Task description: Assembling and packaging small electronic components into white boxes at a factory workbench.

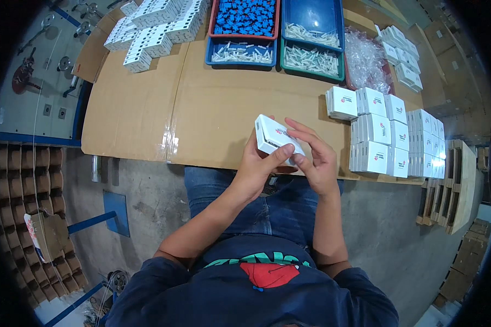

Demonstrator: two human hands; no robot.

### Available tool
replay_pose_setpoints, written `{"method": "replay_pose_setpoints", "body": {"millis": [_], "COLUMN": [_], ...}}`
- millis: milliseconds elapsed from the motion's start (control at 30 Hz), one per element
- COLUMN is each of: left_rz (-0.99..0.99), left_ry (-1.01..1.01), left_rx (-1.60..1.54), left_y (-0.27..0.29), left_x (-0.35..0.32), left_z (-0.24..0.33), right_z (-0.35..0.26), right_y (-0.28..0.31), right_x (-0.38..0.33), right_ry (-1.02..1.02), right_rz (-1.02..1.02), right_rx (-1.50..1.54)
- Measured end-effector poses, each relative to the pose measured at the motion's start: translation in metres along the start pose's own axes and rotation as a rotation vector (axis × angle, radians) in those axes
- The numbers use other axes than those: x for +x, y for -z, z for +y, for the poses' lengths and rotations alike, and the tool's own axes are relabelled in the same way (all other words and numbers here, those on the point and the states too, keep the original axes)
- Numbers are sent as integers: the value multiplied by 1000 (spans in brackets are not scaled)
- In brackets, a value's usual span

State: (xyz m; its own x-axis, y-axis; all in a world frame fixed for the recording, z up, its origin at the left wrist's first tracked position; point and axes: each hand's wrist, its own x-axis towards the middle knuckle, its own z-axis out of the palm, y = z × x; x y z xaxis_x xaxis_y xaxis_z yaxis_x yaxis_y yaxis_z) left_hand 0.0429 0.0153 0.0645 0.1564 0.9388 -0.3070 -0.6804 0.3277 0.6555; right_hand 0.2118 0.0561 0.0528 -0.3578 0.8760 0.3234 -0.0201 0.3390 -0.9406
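Note:
A small white box with a red and dark print on its top is held up in front of my body, over the near edge of the table. My left hand grips it from the left, thumb along its near side and fingers behind it. On the other side my right hand has its thumb at the box's near right corner and bent fingers over the far right part. A dark gap runs along one long edge of the lid. The box's underside and some fingertips are hidden.
Stacked white boxes stand at the table's right. More white boxes lie far left. At the back are a red tray of blue pieces, blue trays and a green tray of white pieces, beside clear plastic bags. Cardboard covers the table.

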Motion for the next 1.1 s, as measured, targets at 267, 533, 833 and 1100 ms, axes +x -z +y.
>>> {"method": "replay_pose_setpoints", "body": {"millis": [267,533,833,1100], "left_rz": [65,73,79,92], "left_ry": [-185,-155,-143,-116], "left_rx": [221,198,196,184], "left_y": [11,13,11,13], "left_x": [10,12,13,13], "left_z": [-6,-11,-12,-14], "right_z": [2,3,-1,-1], "right_y": [-7,-5,-7,-8], "right_x": [-3,-6,-5,-4], "right_ry": [-53,-81,-142,-174], "right_rz": [73,87,172,194], "right_rx": [41,-20,4,-34]}}
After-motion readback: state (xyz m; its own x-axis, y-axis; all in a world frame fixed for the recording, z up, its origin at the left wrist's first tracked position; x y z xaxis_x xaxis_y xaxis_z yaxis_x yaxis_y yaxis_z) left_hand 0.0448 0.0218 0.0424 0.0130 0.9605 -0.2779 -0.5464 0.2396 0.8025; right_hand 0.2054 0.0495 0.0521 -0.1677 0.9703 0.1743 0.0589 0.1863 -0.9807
